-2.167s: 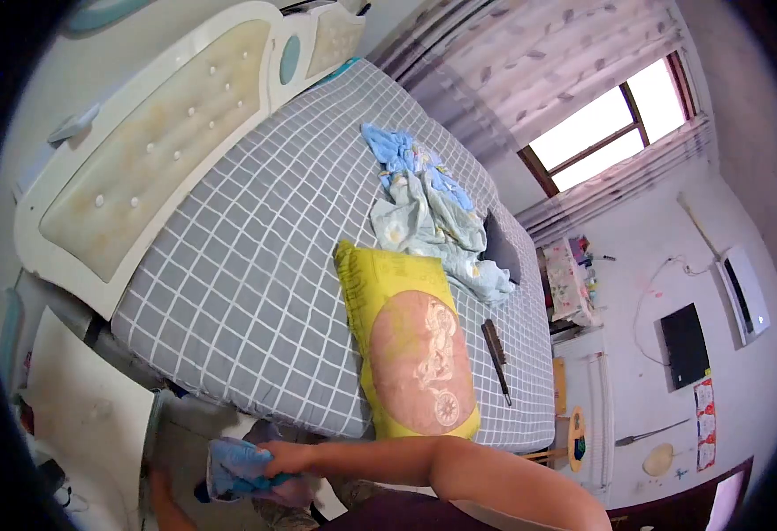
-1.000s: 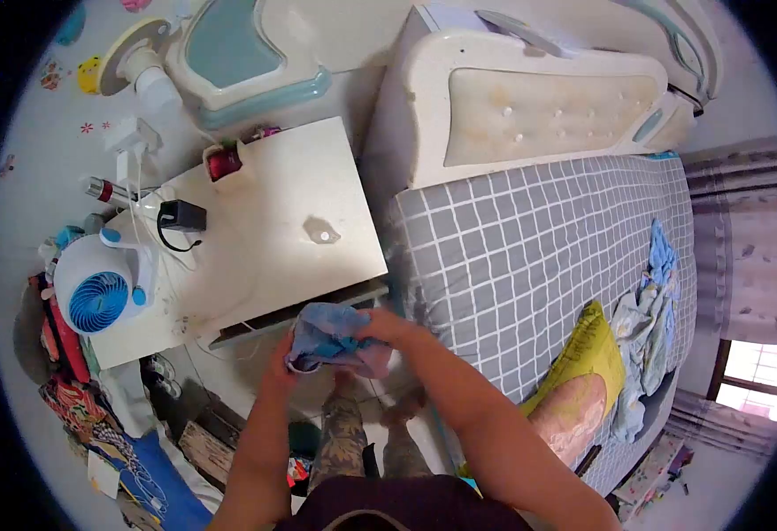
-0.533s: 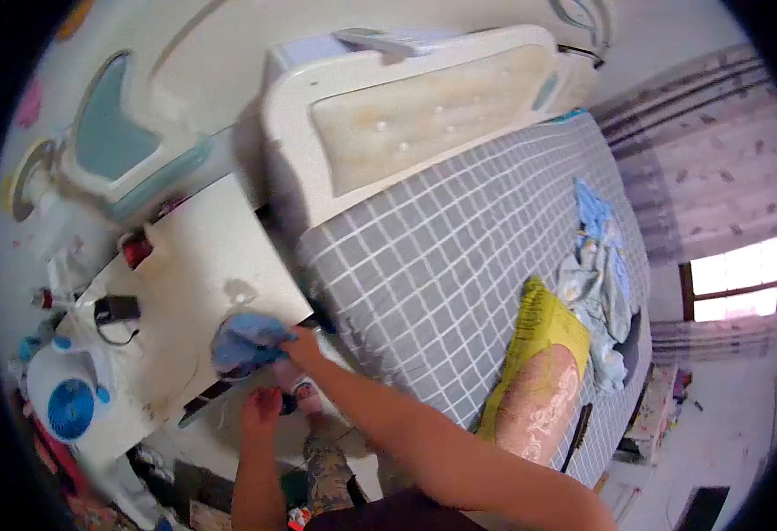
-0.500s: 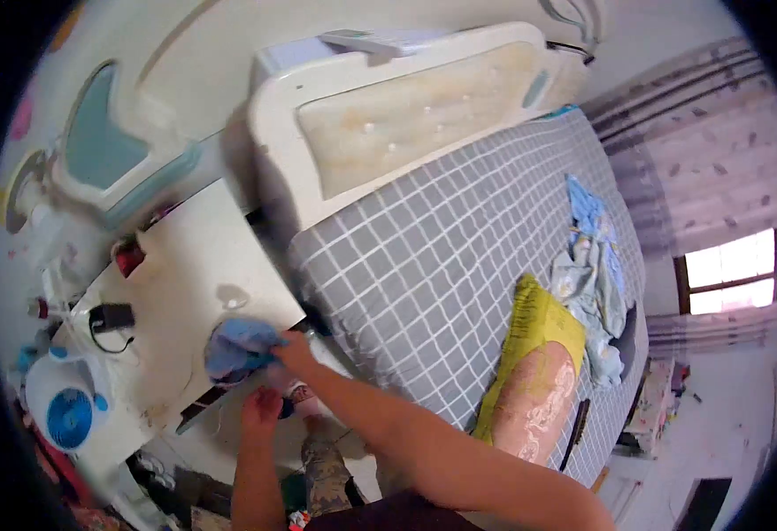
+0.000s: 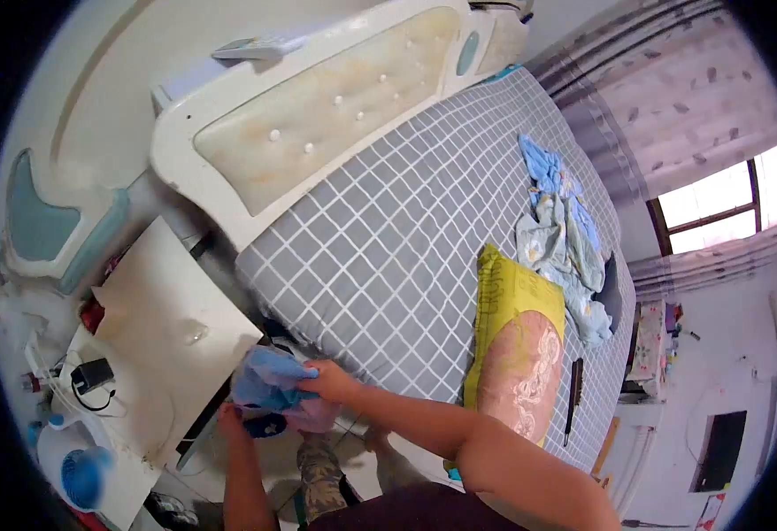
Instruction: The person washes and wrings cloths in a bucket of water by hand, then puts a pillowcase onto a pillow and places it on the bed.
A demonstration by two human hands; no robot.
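My right hand [image 5: 331,382] is closed on a blue and pink cloth bundle [image 5: 269,379], near the front corner of the white desk. Lower on the left, my left hand [image 5: 229,419] is at the bundle's lower left edge, beside the desk's open drawer [image 5: 196,435]; its fingers are partly hidden. A dark blue piece [image 5: 265,426] hangs under the bundle. To the right, on the bed with its grey checked sheet [image 5: 380,265], lie a yellow and pink pillow [image 5: 519,376], crumpled light blue and green clothes [image 5: 561,239] and a dark brush [image 5: 574,398].
The white desk [image 5: 154,354] bears a black box [image 5: 93,376] with a cable, and a blue and white fan [image 5: 79,469] stands at its left end. The padded headboard [image 5: 318,115] rises behind the bed. Curtains [image 5: 636,97] hang by the window.
The view has swung toward the bed. My right hand has moved the cloth bundle from over the desk top to beside its front corner, and my left hand is now close against the bundle.
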